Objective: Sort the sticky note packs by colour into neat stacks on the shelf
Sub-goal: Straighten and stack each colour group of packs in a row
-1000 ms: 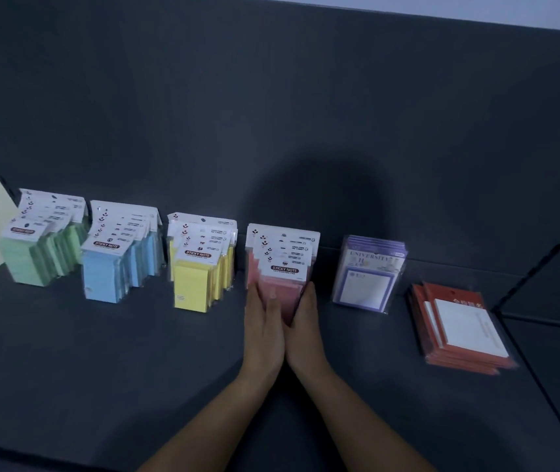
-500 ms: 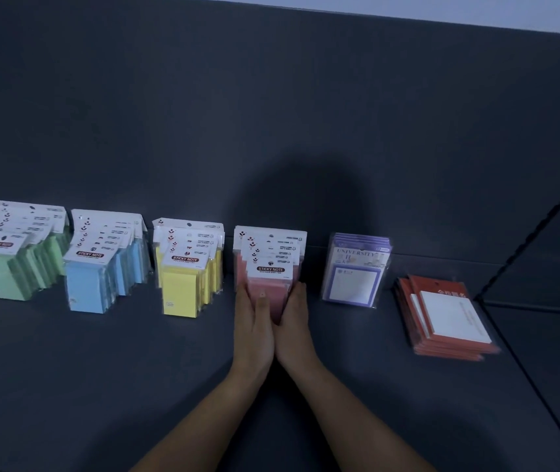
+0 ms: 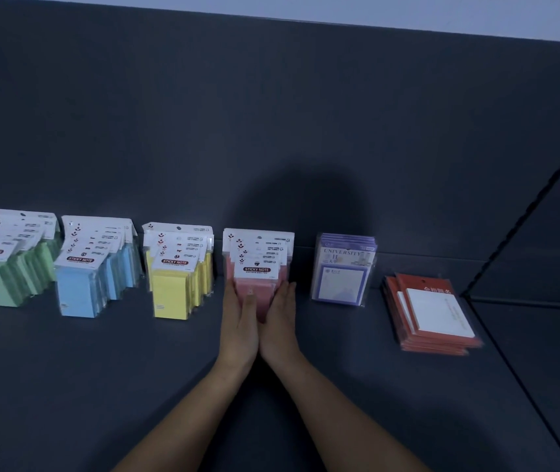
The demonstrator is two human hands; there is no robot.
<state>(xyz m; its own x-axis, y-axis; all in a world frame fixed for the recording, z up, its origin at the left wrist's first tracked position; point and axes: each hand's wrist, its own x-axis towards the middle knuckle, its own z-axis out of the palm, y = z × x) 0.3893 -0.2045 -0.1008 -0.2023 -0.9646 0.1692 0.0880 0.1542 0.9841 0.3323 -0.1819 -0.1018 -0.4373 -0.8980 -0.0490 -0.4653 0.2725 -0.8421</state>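
We look down on a dark shelf [image 3: 101,386] bearing six groups of sticky note packs in a row along its dark back panel [image 3: 271,114]. From left to right we see the green stack [image 3: 2,267], the blue stack [image 3: 81,281], the yellow stack [image 3: 173,284], the pink stack [image 3: 258,267], the purple stack [image 3: 343,270] and the red stack [image 3: 431,311]. The first five stand upright and fanned front to back, white header cards uppermost. The red stack lies flat, its packs slightly offset, well apart from the hands.

The left hand [image 3: 237,321] and right hand [image 3: 280,318] lie on the shelf with fingers straight and together. Each palm is laid flat against one side of the pink stack, so that the stack sits between them. The heels of the two hands meet in front of the stack, and the fingertips reach partway along its flanks. Neither hand curls round a pack. The pink stack stands between the yellow and purple stacks, touching neither.
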